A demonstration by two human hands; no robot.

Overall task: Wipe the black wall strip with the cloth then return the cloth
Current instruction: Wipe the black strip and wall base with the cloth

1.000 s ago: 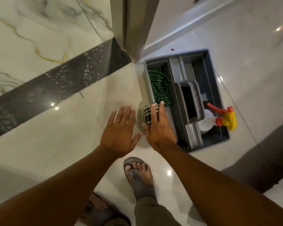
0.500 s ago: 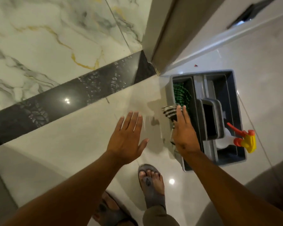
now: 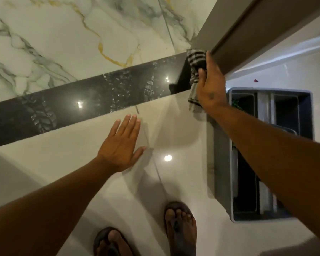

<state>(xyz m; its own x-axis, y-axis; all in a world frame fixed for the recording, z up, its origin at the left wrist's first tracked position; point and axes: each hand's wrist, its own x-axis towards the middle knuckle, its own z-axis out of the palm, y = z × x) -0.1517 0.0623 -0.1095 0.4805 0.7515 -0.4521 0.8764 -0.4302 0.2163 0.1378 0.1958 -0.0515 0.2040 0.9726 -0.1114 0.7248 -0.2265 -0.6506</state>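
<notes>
Marble-look wall w/ grey and gold veins up top; glossy pale tile below it, ceiling lights reflected. Black wall strip [image 3: 92,93] runs diagonally between the two, leaf pattern in places, ending at a brown door frame [image 3: 248,32] on the rt.

Rt hand [image 3: 210,85] closed around a black-and-white checked cloth [image 3: 195,61] — cloth pressed at the strip's rt end, right by the frame's edge, lower end hanging under the hand. Left hand [image 3: 121,145] flat, fingers spread wide, holding nothing, against the pale tile below the strip.

Grey caddy [image 3: 221,163] on the floor at rt, partly hidden by the rt forearm; bit of green fabric [image 3: 236,104] in its near compartment. Two feet in dark sandals [image 3: 179,230] at bottom edge.
</notes>
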